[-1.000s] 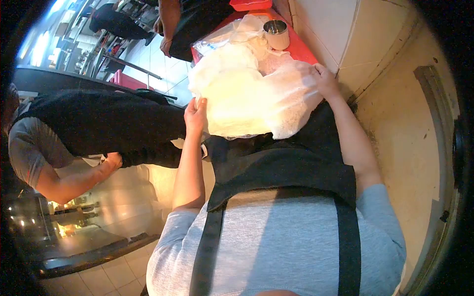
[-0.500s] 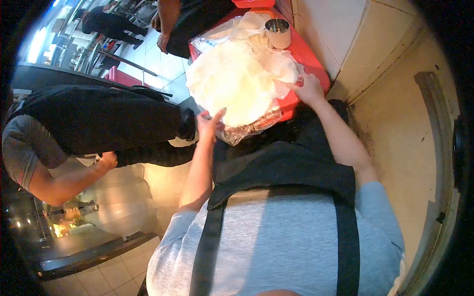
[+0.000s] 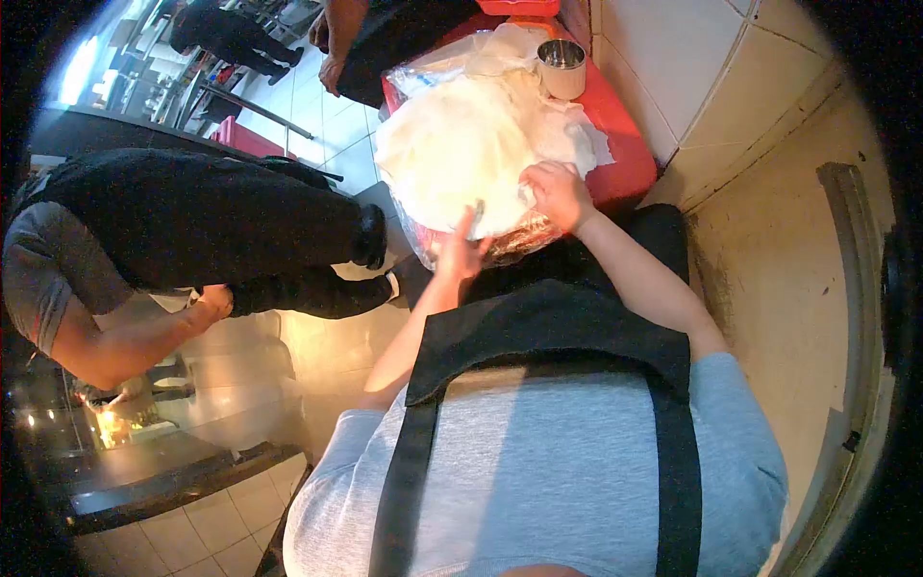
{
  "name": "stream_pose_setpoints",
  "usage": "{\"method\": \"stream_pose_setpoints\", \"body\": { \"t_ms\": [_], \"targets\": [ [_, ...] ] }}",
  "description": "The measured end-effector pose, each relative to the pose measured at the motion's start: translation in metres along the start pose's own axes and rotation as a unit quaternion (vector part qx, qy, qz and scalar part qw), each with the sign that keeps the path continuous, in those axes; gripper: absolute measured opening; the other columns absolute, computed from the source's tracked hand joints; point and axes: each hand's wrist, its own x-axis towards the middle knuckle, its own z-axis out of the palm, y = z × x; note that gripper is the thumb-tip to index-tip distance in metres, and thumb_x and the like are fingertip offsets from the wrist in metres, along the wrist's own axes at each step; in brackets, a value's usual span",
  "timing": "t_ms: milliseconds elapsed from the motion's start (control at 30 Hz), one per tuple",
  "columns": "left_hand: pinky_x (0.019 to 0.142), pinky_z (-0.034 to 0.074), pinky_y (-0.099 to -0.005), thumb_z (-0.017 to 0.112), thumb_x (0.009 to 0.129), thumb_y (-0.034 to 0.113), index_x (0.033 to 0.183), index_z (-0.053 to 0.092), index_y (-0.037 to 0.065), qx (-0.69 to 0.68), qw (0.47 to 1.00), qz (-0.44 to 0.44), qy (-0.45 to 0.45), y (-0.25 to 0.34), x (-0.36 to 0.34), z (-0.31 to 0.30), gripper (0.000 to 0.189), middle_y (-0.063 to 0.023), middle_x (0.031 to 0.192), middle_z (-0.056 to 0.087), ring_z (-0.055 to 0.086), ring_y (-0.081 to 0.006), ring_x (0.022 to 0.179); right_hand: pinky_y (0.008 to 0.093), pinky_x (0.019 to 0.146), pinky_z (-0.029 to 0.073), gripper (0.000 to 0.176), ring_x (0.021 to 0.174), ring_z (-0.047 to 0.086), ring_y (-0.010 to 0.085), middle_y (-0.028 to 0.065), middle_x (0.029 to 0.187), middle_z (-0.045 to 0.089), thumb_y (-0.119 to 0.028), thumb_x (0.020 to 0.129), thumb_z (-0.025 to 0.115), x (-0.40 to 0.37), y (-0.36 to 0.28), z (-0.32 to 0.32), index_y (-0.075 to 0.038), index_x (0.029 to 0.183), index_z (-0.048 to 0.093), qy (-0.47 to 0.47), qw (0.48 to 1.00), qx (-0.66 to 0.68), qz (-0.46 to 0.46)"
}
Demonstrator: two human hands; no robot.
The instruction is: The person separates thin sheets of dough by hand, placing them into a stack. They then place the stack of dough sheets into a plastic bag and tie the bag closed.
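Note:
A broad, thin, white sheet (image 3: 452, 154), round in outline and overexposed, lies spread over a clear plastic bag (image 3: 510, 246). I cannot make out whether it is dough, flatbread or paper. My right hand (image 3: 560, 195) is closed, its fingertips pinching the sheet's edge near the right front. On the near side, my left hand (image 3: 463, 254) rests at the front edge with thumb and fingers apart. Thin crumpled white layers (image 3: 569, 139) lie to the right and behind. Beneath everything is a red surface (image 3: 625, 144).
A metal cup (image 3: 562, 69) stands at the back right, beside the tiled wall (image 3: 673, 87). To the left a person in dark clothes (image 3: 192, 231) stands close. Another person's hand (image 3: 332, 72) shows beyond the red surface. A cooking area with flames (image 3: 115, 423) lies lower left.
My right hand has moved inward and toward me with the sheet's edge, uncovering some of the red surface on the right. My left hand has shifted right along the front.

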Motion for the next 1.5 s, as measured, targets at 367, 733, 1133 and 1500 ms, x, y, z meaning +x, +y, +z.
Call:
{"method": "stream_pose_setpoints", "body": {
  "t_ms": [367, 733, 1133, 1500],
  "targets": [
    [0.083, 0.047, -0.0432, 0.051, 0.090, 0.016, 0.125, 0.040, 0.006, -0.163, 0.982, 0.065, -0.073, 0.041, 0.073, -0.048, 0.038, -0.0128, 0.120, 0.052, 0.054, -0.0281, 0.106, 0.0358, 0.078, 0.046, 0.012, 0.090, 0.058, 0.0280, 0.0126, 0.088, 0.061, -0.002, 0.072, 0.054, 0.005, 0.039, -0.043, -0.006, 0.077, 0.063, 0.134, 0.989, 0.060, 0.019],
    [0.064, 0.052, -0.0350, 0.062, 0.078, 0.005, 0.120, 0.040, 0.017, -0.075, 0.993, 0.091, 0.013, 0.051, 0.075, -0.057, 0.049, -0.0092, 0.109, 0.055, 0.055, -0.0247, 0.098, 0.0305, 0.076, 0.048, 0.021, 0.082, 0.061, 0.0238, 0.0103, 0.087, 0.064, 0.003, 0.076, 0.048, 0.008, 0.048, -0.055, -0.004, 0.087, 0.065, 0.080, 0.939, 0.240, 0.235],
    [0.067, 0.054, -0.0296, 0.063, 0.076, -0.004, 0.125, 0.041, 0.010, 0.040, 0.980, 0.004, -0.195, 0.092, 0.060, -0.107, 0.056, -0.0087, 0.112, 0.055, 0.059, -0.0207, 0.094, 0.0246, 0.065, 0.045, 0.016, 0.069, 0.053, 0.0091, 0.0000, 0.075, 0.059, -0.003, 0.083, 0.045, 0.002, 0.082, -0.091, -0.003, 0.087, 0.060, 0.140, 0.891, 0.340, 0.266],
    [0.098, 0.038, -0.0374, 0.043, 0.085, -0.003, 0.130, 0.040, 0.005, 0.003, 0.984, 0.132, -0.118, 0.126, -0.002, -0.176, 0.045, -0.0105, 0.128, 0.048, 0.047, -0.0243, 0.116, 0.0244, 0.060, 0.044, 0.021, 0.067, 0.054, 0.0106, 0.0047, 0.077, 0.058, -0.008, 0.085, 0.047, 0.019, 0.117, -0.143, -0.009, 0.101, 0.060, 0.058, 0.925, -0.054, 0.372]
  ]
}}
